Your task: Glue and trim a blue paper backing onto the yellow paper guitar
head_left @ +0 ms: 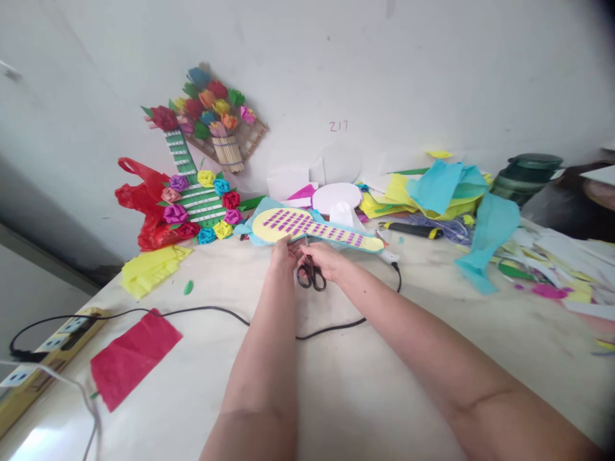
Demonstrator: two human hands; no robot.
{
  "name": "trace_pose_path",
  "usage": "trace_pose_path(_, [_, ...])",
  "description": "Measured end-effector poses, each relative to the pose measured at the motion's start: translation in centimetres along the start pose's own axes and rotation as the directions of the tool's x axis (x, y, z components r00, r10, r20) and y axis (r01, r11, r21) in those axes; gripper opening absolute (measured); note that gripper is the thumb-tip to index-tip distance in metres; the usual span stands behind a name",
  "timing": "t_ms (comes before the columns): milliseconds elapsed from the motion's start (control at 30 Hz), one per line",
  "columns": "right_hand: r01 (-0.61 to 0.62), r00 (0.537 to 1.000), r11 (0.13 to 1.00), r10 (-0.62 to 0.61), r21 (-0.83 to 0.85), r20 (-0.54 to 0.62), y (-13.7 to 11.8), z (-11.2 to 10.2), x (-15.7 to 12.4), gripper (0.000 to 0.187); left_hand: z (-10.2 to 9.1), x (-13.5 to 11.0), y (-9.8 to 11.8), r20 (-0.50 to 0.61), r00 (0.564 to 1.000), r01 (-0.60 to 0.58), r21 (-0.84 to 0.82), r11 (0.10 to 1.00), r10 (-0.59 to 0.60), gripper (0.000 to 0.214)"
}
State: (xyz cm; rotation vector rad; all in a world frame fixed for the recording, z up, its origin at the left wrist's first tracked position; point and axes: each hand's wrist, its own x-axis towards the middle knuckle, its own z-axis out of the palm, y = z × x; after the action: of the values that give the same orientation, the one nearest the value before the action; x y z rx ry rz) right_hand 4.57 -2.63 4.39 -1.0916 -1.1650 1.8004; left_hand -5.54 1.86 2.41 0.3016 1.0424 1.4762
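Note:
My right hand is closed on a pair of scissors, gripping it near the pivot. The black finger loops hang toward me, and the blades are mostly hidden. Beside it is my left hand, fingers curled inward; I cannot make out what is between them. Just past both hands lies a guitar-shaped yellow cutout with purple strips across it. Light blue crepe paper sticks out from under its round end. Right by the cutout's narrow tip is a white tool with a black cord.
A green panel with paper flowers leans on the wall by a red plastic bag. Red crepe paper and a power strip lie left. A cutter, blue crepe paper and paper scraps lie right.

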Motion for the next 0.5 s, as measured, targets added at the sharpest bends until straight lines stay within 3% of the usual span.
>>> trace_pose_path(500, [-0.008,1.000,0.999,0.008,0.042,-0.010,1.4,-0.8,2.0,0.020,0.1,-0.4,0.4,0.037,0.992,0.118,0.077,0.990,-0.121,0.022])
